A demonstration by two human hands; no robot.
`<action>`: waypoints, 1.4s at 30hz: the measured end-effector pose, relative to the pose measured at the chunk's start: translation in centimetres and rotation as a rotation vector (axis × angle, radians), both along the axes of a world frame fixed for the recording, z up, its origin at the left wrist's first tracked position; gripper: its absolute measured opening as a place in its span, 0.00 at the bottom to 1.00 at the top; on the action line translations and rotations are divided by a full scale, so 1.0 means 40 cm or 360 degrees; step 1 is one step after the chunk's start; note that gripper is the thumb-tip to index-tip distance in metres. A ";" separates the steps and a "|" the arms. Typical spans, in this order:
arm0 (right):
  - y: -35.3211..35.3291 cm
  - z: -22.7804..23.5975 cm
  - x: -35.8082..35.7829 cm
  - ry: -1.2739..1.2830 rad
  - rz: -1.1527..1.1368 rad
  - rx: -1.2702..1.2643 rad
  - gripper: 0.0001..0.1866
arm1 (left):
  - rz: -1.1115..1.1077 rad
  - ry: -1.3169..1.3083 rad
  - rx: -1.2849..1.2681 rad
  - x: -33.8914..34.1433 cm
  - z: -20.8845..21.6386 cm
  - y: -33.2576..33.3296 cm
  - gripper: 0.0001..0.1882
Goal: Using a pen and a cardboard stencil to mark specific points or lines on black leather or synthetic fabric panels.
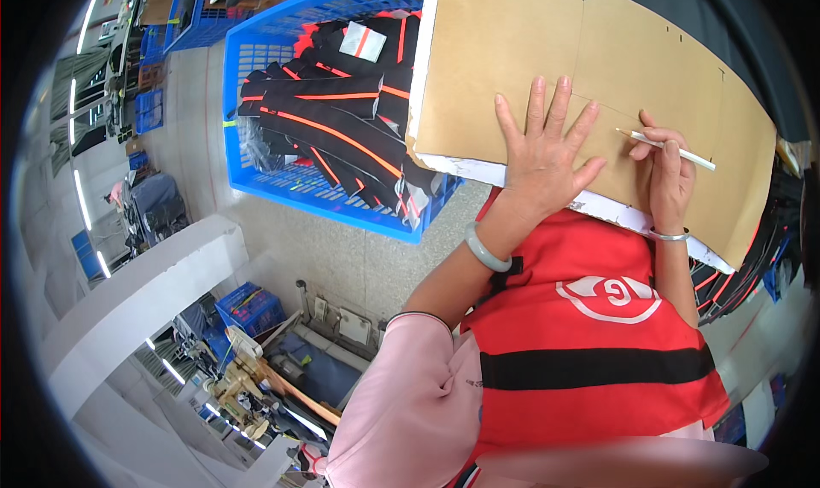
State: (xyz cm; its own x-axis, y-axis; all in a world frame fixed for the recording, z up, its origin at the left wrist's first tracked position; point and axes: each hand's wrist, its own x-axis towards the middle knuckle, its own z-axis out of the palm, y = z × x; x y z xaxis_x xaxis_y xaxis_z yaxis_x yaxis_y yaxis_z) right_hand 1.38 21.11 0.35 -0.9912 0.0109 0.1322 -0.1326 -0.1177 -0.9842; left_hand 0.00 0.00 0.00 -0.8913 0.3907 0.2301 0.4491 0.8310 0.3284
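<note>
A large sheet of brown card (487, 44) lies over the work table before me, with thin drawn lines and small corner marks on it. My left hand (547, 146) is spread flat on the card near its front edge, fingers apart and holding nothing. To its right, my right hand (668, 168) grips a white pencil (683, 153) between thumb and fingers. The pencil is tilted, its bare wooden tip pointing left, close over the card. Whether the tip touches the surface I cannot tell.
A blue plastic crate (325, 210) left of the table holds black fabric pieces (333, 112) with orange-red stripes. A pale label (363, 41) lies on them. The table's worn white edge (461, 168) shows under the card. Dark striped fabric (726, 274) hangs at the right.
</note>
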 end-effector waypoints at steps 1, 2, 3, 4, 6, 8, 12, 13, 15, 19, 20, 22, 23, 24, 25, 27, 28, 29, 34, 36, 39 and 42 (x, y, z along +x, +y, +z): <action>-0.005 0.004 -0.001 -0.0004 -0.0025 -0.0003 0.17 | -0.0003 0.0012 -0.0013 -0.001 -0.002 -0.002 0.41; -0.009 0.007 -0.002 -0.0008 -0.0050 -0.0006 0.17 | -0.0007 0.0024 -0.0026 -0.002 -0.003 -0.003 0.40; -0.007 0.008 -0.001 -0.0006 -0.0052 -0.0003 0.17 | -0.0009 0.0025 -0.0022 -0.001 -0.001 0.000 0.40; -0.005 0.008 -0.001 -0.0004 -0.0055 0.0022 0.17 | -0.0006 0.0017 -0.0024 0.000 0.001 0.003 0.40; -0.006 0.012 0.000 0.0001 -0.0063 0.0047 0.17 | -0.0008 0.0012 -0.0025 0.000 0.001 0.006 0.39; -0.018 0.019 0.000 0.0010 -0.0129 0.0211 0.15 | -0.0001 0.0037 -0.0042 0.001 -0.004 0.007 0.43; -0.019 0.047 -0.001 0.0033 -0.0083 0.0538 0.12 | -0.0047 -0.0111 0.0052 0.000 0.014 0.003 0.47; -0.011 0.054 0.002 0.0043 -0.0091 0.0627 0.12 | -0.0032 -0.0117 0.0038 0.001 0.011 0.000 0.49; 0.004 0.064 0.005 0.0069 -0.0100 0.0798 0.12 | -0.0017 -0.0113 0.0027 0.000 0.002 0.001 0.50; 0.211 0.024 0.063 0.0079 -0.0798 0.1479 0.15 | -0.0035 -0.0108 0.0037 0.001 -0.003 -0.003 0.51; 0.267 0.033 0.083 0.0070 -0.0976 0.1706 0.16 | -0.0042 -0.0121 0.0056 0.001 -0.002 -0.003 0.51; 0.380 0.007 0.128 -0.0056 -0.1193 0.1968 0.18 | -0.0038 -0.0119 0.0067 0.003 0.000 -0.002 0.50; 0.406 0.001 0.147 -0.0048 -0.1190 0.1961 0.18 | -0.0038 -0.0121 0.0075 0.002 -0.001 -0.002 0.50; 0.423 -0.005 0.162 -0.0171 -0.1185 0.1949 0.19 | -0.0026 -0.0112 0.0070 0.001 0.000 -0.002 0.50; 0.434 -0.006 0.175 -0.0302 -0.1186 0.1941 0.20 | -0.0037 -0.0122 0.0098 0.002 0.002 -0.001 0.50; 0.440 -0.007 0.181 -0.0269 -0.1133 0.2010 0.20 | -0.0042 -0.0128 0.0118 0.002 0.002 0.000 0.50; 0.437 -0.002 0.178 -0.0272 -0.1084 0.2082 0.20 | -0.0040 -0.0129 0.0131 0.003 0.001 -0.001 0.50; 0.432 0.000 0.175 -0.0274 -0.1034 0.2152 0.20 | -0.0038 -0.0132 0.0144 0.003 0.001 -0.004 0.50; 0.474 -0.016 0.187 -0.0306 -0.1071 0.2058 0.20 | -0.0039 -0.0133 0.0145 0.003 0.005 -0.003 0.50; 0.488 -0.024 0.184 -0.0290 -0.1197 0.1970 0.21 | -0.0038 -0.0134 0.0145 0.004 0.007 -0.002 0.50; 0.482 -0.031 0.183 -0.0312 -0.1244 0.1980 0.22 | -0.0037 -0.0164 0.0123 0.004 0.006 -0.001 0.50; 0.507 -0.045 0.180 -0.0308 -0.1277 0.2158 0.25 | -0.0039 -0.0185 0.0123 0.005 0.007 0.000 0.50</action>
